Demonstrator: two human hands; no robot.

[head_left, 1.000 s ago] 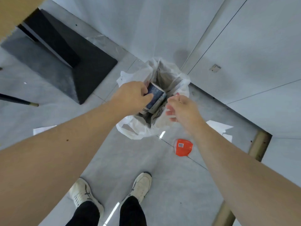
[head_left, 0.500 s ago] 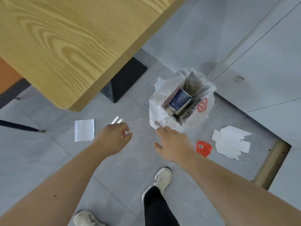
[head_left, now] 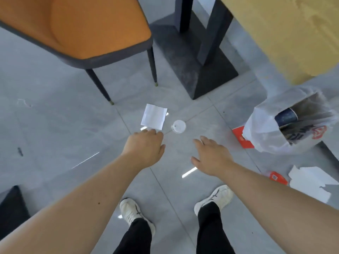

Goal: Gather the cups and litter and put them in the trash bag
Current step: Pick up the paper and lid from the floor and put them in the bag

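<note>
A white trash bag (head_left: 264, 131) stands open on the floor at the right, with a dark blue cup (head_left: 286, 116) lying inside it. A white paper square (head_left: 153, 119) and a white cup lid (head_left: 178, 126) lie on the grey floor just beyond my hands. My left hand (head_left: 145, 149) hovers near the paper's lower edge, empty, fingers loosely curled. My right hand (head_left: 211, 155) is spread open and empty, below and right of the lid. A red card (head_left: 242, 137) pokes out beside the bag. A small orange wrapper (head_left: 277, 177) and torn white paper (head_left: 310, 182) lie at the lower right.
An orange chair (head_left: 77, 28) with thin dark legs stands at the upper left. A dark table pedestal (head_left: 198, 57) rises at top centre under a wooden tabletop (head_left: 286, 30) at the upper right. My white shoes (head_left: 135, 213) stand on the tiles below.
My left hand let go of the blue cup into the bag. Both hands drew back, and the view swung left, so the bag is now at the right and the paper and lid lie ahead.
</note>
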